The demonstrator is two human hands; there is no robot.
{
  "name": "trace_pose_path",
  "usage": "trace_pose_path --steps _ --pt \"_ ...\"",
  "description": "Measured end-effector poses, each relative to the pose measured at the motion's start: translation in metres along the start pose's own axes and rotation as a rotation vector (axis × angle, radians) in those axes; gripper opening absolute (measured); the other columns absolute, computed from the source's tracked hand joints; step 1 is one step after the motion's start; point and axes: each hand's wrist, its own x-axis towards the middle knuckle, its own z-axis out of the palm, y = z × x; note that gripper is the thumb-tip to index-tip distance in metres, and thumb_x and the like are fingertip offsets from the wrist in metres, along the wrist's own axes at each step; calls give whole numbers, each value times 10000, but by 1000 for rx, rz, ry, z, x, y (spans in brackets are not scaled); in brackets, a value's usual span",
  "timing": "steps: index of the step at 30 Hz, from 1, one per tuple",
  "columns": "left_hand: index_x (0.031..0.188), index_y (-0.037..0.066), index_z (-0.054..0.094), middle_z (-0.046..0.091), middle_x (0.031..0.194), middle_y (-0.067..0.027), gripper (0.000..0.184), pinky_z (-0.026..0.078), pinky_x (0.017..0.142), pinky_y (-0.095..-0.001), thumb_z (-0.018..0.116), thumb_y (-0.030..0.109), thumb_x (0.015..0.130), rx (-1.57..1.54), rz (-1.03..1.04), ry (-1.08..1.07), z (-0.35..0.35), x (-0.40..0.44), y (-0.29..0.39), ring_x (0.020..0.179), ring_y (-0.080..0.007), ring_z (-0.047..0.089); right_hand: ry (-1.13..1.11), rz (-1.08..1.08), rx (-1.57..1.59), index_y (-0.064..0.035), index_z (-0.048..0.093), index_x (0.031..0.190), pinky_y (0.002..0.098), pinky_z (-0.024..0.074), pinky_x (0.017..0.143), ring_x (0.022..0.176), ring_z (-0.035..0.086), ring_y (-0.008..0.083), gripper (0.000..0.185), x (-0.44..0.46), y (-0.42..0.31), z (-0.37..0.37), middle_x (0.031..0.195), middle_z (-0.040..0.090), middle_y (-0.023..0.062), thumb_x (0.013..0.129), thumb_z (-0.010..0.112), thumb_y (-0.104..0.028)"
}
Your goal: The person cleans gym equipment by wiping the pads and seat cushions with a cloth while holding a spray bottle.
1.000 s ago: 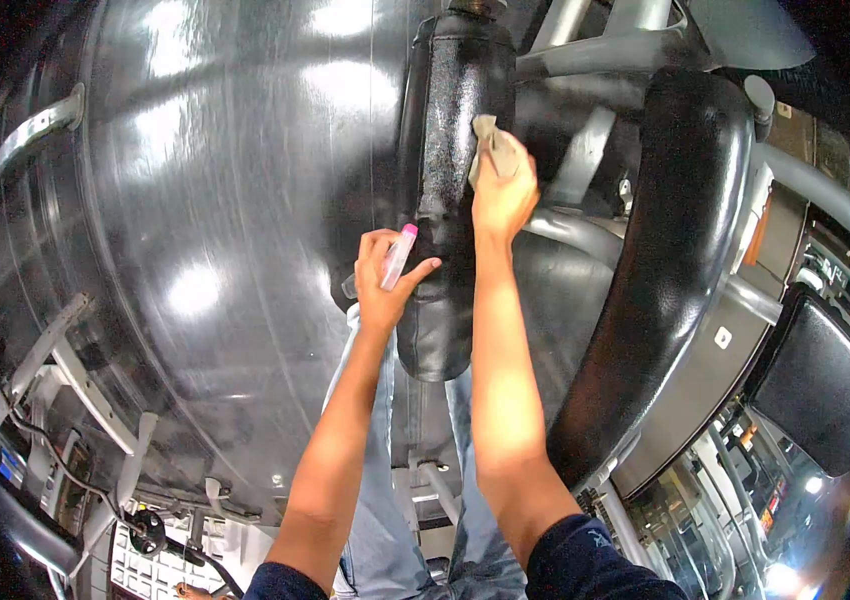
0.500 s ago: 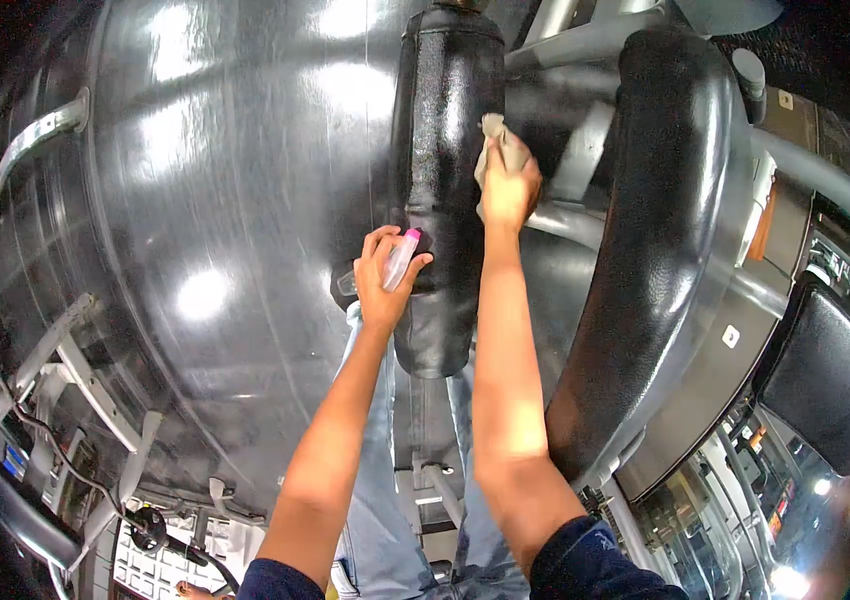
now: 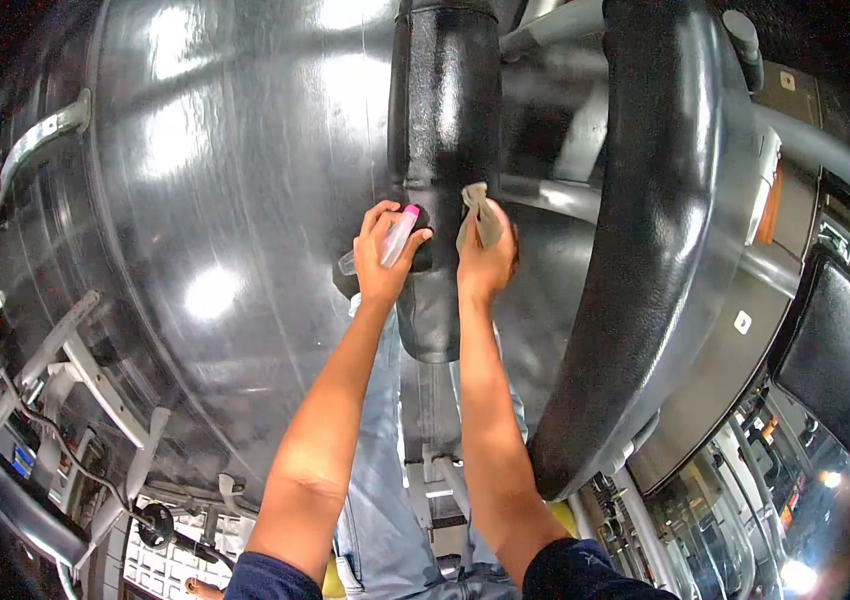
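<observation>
head camera, and the left hand (image 3: 378, 270) has its grip round a pink-topped bottle (image 3: 398, 240), while the right hand (image 3: 486, 268) clutches a cloth (image 3: 482, 222) by the black pad (image 3: 440, 110)!

Gym: black exercise pads (image 3: 440, 140), tubular metal frames (image 3: 105, 388).

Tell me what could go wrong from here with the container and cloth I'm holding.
The translucent container, slanted in your left hand, might slip or drip onto the black pad; I can't tell whether it's sealed. Your right hand, gripping the bunched cloth, might knock the grey metal bar that appears close by, though depth is hard to judge.
</observation>
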Motion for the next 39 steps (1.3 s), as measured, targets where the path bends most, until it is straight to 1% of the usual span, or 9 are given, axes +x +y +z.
trace_pose_path --steps 4,7,11,12,15,23,26,34,39 --pt "945 41 689 645 1181 -117 314 485 910 -365 865 223 760 3 -14 35 3 -4 -5 1049 -270 646 -41 -44 158 -77 702 1146 372 504 915 1025 678 270 282 40 -16 21 1064 700 113 869 729 -121" --pt "948 55 699 670 1163 -117 347 511 770 -388 872 276 744 11 103 71 5 -1 -16 887 -328 684 -46 -58 161 -76 716 1144 363 510 913 1028 692 251 294 45 -22 25 1072 715 104 863 750 -154" --pt "928 32 682 667 1161 -115 362 504 738 -344 882 264 736 -35 106 43 4 2 -19 790 -285 661 -40 -44 -45 -157 706 1141 412 508 916 1050 651 323 326 -9 -17 3 1099 661 101 820 734 -106" --pt "975 28 691 642 1200 -111 335 492 851 -300 874 214 765 -39 33 -48 0 2 -19 970 -205 651 -62 -40 -70 -173 707 1142 415 511 912 1056 645 320 352 -26 -14 -3 1096 657 87 803 733 -83" --pt "966 20 673 643 1157 -90 298 492 826 -285 852 181 791 -119 20 -98 -5 6 -19 899 -172 628 -97 -56 -153 -200 709 1141 422 517 896 1049 634 315 405 -52 -7 -16 1081 649 59 769 734 -41" --pt "965 18 676 640 1030 -44 211 475 696 -254 795 146 847 -151 123 62 -30 -12 -18 816 -83 594 -43 -263 -311 -211 724 1090 461 519 883 1015 612 335 300 3 -46 22 1069 626 52 808 736 -109" --pt "960 34 679 591 885 -23 171 450 647 -250 775 148 878 -303 -31 40 -60 -30 10 732 -77 563 -60 -284 -359 -210 723 1081 466 520 883 1029 612 334 296 17 -63 34 1070 625 56 801 741 -116" --pt "921 53 688 588 815 -26 152 443 679 -272 772 168 869 -258 -236 -24 -95 -41 -21 727 -129 566 -357 -448 -557 -223 672 1158 467 546 864 1017 605 304 464 -39 -28 -11 1087 591 30 748 700 -6" --pt "900 59 681 580 802 -22 144 429 665 -270 769 169 870 -246 -252 -44 -101 -40 -31 720 -119 558 -416 -585 -625 -210 684 1145 477 551 858 1032 588 284 471 9 -53 7 1100 603 13 723 727 -5"
